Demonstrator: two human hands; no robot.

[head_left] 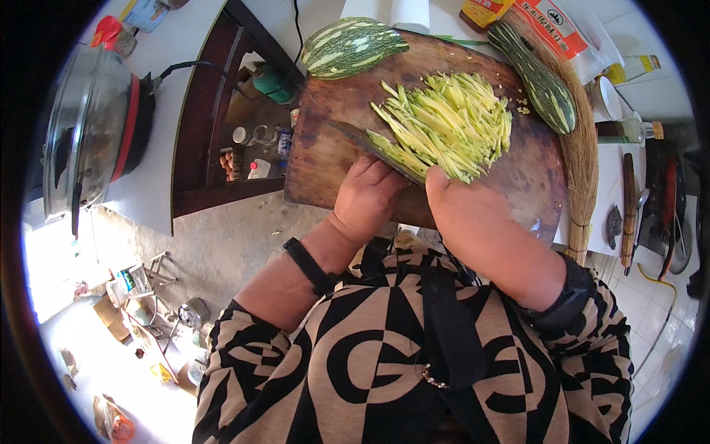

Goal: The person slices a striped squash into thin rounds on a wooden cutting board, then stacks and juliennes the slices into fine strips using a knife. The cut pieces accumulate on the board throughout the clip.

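Observation:
A broad pile of green and pale yellow squash strips (452,119) lies on a worn wooden cutting board (327,150). Along the pile's near left edge a dark knife blade (363,141) stands on the board. My right hand (468,211) is closed at the blade's near end; the handle is hidden under it. My left hand (371,194) rests against the blade's near side, its fingertips partly hidden. A striped green squash piece (352,47) lies at the board's far left corner, and a long-necked green squash (535,77) along its right side.
A straw broom (579,166) lies right of the board, beside glass bottles (629,131) and a wooden stick (628,211). At the far edge are a paper roll (410,15) and a printed food packet (560,28). A glass-lidded electric pan (89,133) stands on the left counter.

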